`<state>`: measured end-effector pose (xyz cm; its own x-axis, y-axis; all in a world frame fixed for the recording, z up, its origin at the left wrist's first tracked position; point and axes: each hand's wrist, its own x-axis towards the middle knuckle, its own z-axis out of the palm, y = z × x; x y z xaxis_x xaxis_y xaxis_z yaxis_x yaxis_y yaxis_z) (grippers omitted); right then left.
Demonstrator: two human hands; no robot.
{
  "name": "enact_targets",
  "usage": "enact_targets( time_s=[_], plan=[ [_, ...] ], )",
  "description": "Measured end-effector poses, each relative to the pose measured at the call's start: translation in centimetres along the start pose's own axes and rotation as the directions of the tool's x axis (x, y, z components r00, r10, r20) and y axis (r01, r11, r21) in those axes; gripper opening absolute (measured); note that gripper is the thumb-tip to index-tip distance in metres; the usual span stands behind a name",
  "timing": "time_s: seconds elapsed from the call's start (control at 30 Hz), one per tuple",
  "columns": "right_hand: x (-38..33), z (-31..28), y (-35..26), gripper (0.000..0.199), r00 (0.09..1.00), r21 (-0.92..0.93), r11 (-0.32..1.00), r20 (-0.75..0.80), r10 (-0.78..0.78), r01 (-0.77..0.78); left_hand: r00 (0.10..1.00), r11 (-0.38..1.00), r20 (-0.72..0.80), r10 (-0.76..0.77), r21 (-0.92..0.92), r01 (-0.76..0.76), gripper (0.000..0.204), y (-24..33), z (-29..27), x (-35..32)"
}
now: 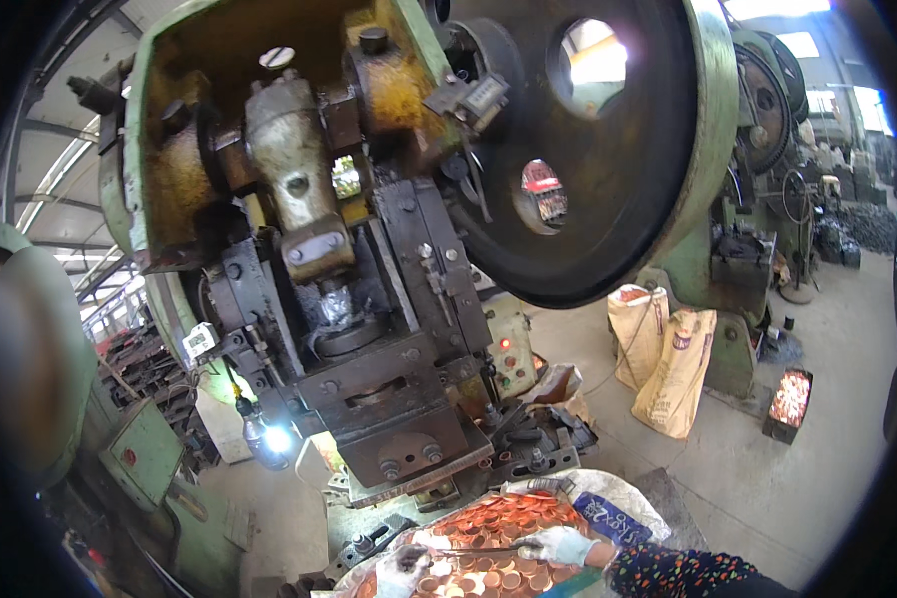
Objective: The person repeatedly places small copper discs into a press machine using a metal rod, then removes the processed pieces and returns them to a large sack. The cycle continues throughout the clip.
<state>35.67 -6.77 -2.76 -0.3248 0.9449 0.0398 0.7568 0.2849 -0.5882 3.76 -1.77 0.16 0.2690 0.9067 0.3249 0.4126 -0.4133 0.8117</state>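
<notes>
Heap of copper-coloured discs point(488, 543) lies at the bottom edge of the view, piled on a pale sack point(628, 503) just below the bed of a big green press point(369, 249). Both hands gloved, resting on the heap. Right hand point(556, 545) pinches one end of a thin rod point(478, 549) lying across the discs; left hand point(404, 568) sits at the other end, fingers curled, grip unclear. Press ram and a dark flywheel point(608, 159) loom directly above, crowding the space over the pile. A small lamp point(274, 437) glows at the press's left. Tan bags point(663, 359) stand on the concrete floor to the right, a crate of discs point(789, 399) beyond.
</notes>
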Motion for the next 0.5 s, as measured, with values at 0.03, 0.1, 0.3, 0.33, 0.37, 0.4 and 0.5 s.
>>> enact_targets(
  time_s=[0.03,0.1,0.3,0.33,0.37,0.4,0.5],
  plan=[
    [0.0,-0.2,-0.1,0.051,0.999,-0.001,1.0,0.04,0.025,-0.025,0.999,0.998,-0.028,0.017,0.063,-0.016,0.044,0.1,0.1,0.0],
    [-0.1,-1.2,-0.3,0.048,1.0,0.013,1.0,0.03,0.004,-0.004,0.994,0.997,-0.103,-0.039,0.055,0.044,0.019,0.1,0.3,0.0],
    [0.8,-7.8,-0.9,0.04,0.991,-0.133,0.988,-0.105,-0.087,0.073,0.966,0.936,-0.134,-0.219,-0.31,0.169,0.034,0.0,0.1,0.5],
    [1.4,-8.9,-1.0,0.037,0.981,-0.058,0.993,-0.16,-0.113,0.105,0.978,0.949,-0.133,-0.157,-0.295,0.113,0.032,0.0,-0.4,0.7],
    [2.1,-10.3,-0.9,0.035,0.981,-0.19,0.977,-0.149,-0.127,0.098,0.977,0.973,-0.118,-0.18,-0.169,0.159,0.028,-0.2,-1.0,1.6],
    [3.3,-10.8,-1.0,0.035,0.985,-0.195,0.98,-0.152,-0.077,0.046,0.97,0.923,-0.086,-0.226,-0.337,0.185,0.028,-0.3,-1.3,2.0],
    [7.0,-11.6,-0.9,0.035,0.979,-0.288,0.958,-0.187,-0.076,0.019,0.944,0.869,-0.102,-0.312,-0.432,0.241,0.025,-1.2,-1.8,4.5]
  ],
)
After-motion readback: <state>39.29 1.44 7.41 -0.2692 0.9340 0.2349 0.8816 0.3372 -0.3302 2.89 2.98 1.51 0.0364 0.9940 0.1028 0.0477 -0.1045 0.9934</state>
